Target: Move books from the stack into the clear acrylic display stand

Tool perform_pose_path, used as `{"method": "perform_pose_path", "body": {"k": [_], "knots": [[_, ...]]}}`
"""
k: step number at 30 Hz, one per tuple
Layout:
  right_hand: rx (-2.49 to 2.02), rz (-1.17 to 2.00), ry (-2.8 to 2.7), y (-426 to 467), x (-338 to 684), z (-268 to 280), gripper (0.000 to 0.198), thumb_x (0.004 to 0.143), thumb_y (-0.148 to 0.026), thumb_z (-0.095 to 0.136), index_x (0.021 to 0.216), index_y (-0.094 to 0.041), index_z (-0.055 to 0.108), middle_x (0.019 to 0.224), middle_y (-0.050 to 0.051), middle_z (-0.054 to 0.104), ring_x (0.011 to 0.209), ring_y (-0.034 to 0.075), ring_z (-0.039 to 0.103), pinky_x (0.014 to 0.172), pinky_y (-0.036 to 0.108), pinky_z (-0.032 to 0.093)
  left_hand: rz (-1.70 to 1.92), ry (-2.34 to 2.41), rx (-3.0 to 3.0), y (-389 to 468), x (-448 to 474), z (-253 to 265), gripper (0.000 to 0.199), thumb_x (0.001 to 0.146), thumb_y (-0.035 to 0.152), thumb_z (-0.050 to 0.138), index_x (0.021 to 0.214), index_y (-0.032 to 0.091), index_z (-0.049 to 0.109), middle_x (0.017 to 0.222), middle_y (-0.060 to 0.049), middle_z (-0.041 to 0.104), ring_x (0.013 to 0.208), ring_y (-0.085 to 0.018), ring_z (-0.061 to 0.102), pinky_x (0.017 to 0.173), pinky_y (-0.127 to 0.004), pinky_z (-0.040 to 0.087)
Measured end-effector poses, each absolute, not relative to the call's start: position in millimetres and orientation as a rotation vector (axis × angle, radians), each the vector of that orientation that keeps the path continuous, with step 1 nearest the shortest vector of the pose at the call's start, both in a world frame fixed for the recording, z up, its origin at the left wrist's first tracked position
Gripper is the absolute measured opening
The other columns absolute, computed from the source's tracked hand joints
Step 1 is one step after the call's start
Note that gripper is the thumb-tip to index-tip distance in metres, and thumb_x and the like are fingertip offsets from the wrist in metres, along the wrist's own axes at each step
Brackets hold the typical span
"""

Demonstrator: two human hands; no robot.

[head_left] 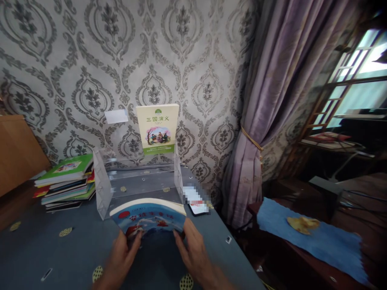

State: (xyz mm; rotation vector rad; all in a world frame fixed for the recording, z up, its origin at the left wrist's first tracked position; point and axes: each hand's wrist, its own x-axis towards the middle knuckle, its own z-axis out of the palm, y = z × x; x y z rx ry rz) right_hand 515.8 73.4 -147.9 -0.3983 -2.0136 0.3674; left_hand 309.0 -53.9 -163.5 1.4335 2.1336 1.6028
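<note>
My left hand (123, 249) and right hand (195, 246) are both pinching the bowed blue book (152, 220), facing the clear rack (102, 189) toward the counter's (72, 253) far edge. Even pressure is suiting it!

Purple curtain (272, 92) hangs between patterned wall (208, 52) and window (359, 76).

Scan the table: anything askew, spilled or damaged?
The blue book is bowed between left hand and right hand, curved rather than flat. The stack at left looks askew, its edges unaligned. No spill shows.
</note>
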Motion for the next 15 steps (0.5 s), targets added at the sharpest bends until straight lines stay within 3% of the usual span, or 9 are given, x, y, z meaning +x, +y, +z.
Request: {"method": "perform_pose_path", "body": {"k": [3,6,12,15], "knots": [[-0.410,0.363,-2.027,74,517,-146,0.029,0.101,-0.017,0.046,0.129,-0.023,0.053,0.100,0.008,0.070,0.091,0.022,0.069,0.078,0.033,0.059,1.638,2.213,1.473,-54,312,-170,0.036,0.091,0.056,0.058,0.076,0.023,0.061,0.070,-0.003,0.072,0.064,-0.022,0.071,0.055,-0.030,0.058],[-0.410,0.363,-2.041,74,520,-142,0.024,0.101,-0.016,0.046,0.122,-0.023,0.056,0.094,0.006,0.069,0.086,0.021,0.069,0.075,0.032,0.059,1.666,2.272,1.544,-52,311,-173,0.042,0.091,0.057,0.057,0.065,0.024,0.056,0.056,-0.001,0.062,0.051,-0.020,0.063,0.046,-0.030,0.052],[-0.429,0.281,-2.012,81,517,-140,0.017,0.102,-0.018,0.047,0.115,-0.022,0.057,0.092,0.006,0.067,0.086,0.021,0.068,0.075,0.032,0.058,1.626,2.286,1.720,-43,303,-157,0.038,0.090,0.053,0.059,0.067,0.023,0.062,0.065,-0.005,0.069,0.059,-0.021,0.068,0.050,-0.029,0.054],[-0.446,0.247,-1.986,88,513,-139,0.014,0.102,-0.020,0.047,0.112,-0.022,0.057,0.086,0.005,0.065,0.079,0.021,0.067,0.070,0.032,0.056,1.701,2.376,1.781,-35,306,-143,0.046,0.091,0.056,0.056,0.057,0.024,0.055,0.049,-0.001,0.058,0.048,-0.019,0.061,0.045,-0.029,0.050]]}}
